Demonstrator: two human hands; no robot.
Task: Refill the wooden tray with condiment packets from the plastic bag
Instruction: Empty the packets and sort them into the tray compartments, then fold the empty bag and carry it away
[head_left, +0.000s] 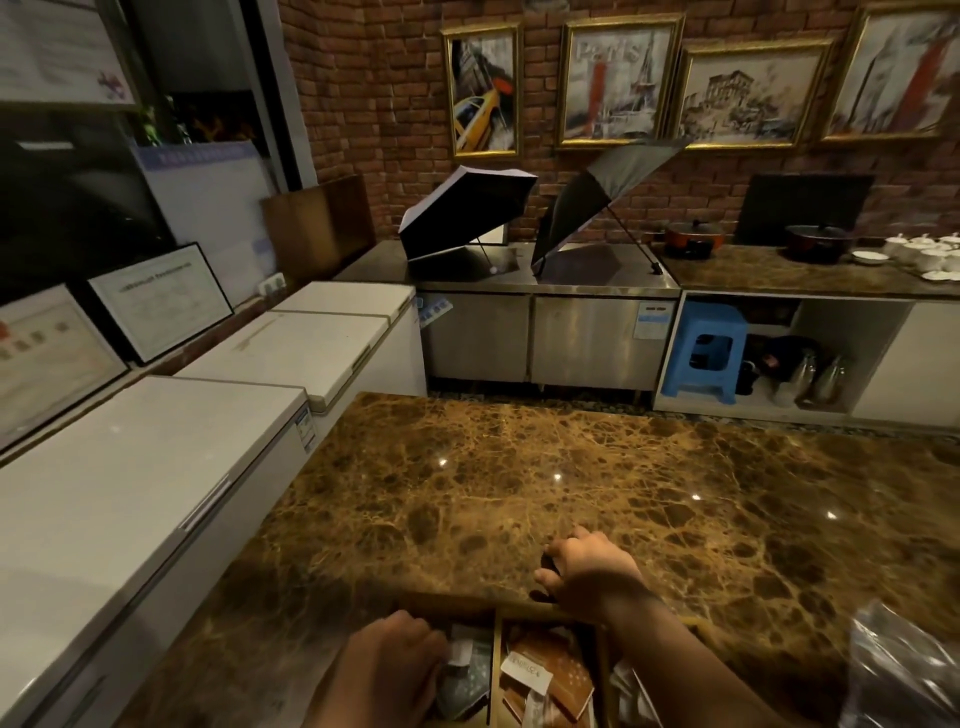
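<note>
Head view: divided brown wooden tray (498, 613) at near edge of brown marble tabletop (519, 467) already holds some brown and white condiment packets (545, 675), clear plastic bag (904, 670) lies right, refill apparently early; left hand (384, 660) curled over left compartment, grasp unclear; right hand (592, 571) loosely curled, resting on far rim.

A: What is on the brown marble desk (519, 467)?
B: A divided wooden tray (496, 670) at its near edge, holding brown and pale condiment packets (545, 675).
A: And the hands?
B: The left hand (389, 660) curls over the tray's left compartment; the right hand (592, 571) rests on its far rim. A crinkled clear plastic bag (904, 670) lies to the right.
</note>
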